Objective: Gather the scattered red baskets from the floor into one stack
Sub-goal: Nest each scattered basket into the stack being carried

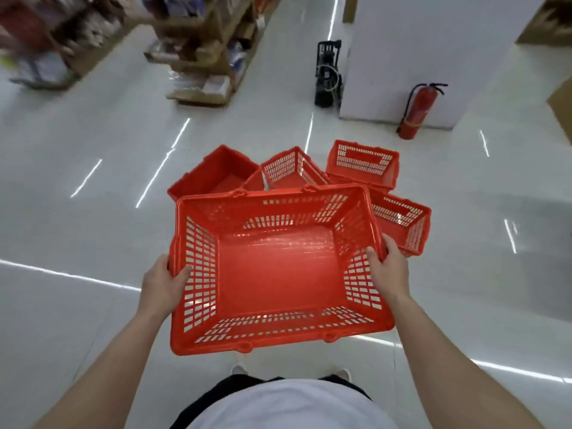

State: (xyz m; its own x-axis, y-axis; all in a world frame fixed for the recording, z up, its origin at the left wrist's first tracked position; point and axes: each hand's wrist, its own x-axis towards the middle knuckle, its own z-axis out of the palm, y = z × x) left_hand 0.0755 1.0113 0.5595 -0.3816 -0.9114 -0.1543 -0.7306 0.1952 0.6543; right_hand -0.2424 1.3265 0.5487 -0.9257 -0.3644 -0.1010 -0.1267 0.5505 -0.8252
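I hold a red plastic basket (278, 267) in the air in front of me, its open top facing me. My left hand (164, 284) grips its left rim and my right hand (387, 269) grips its right rim. Beyond it, several more red baskets lie scattered on the white floor: one upright at the left (213, 176), one tilted in the middle (292, 167), one at the back right (362, 162) and one on its side at the right (402, 219). The held basket hides part of them.
A red fire extinguisher (416, 111) stands against a white pillar (418, 57) at the back right. A black device (328, 75) sits to the pillar's left. Store shelves with goods (204, 48) line the back left. Glossy white floor (77, 227) spreads around.
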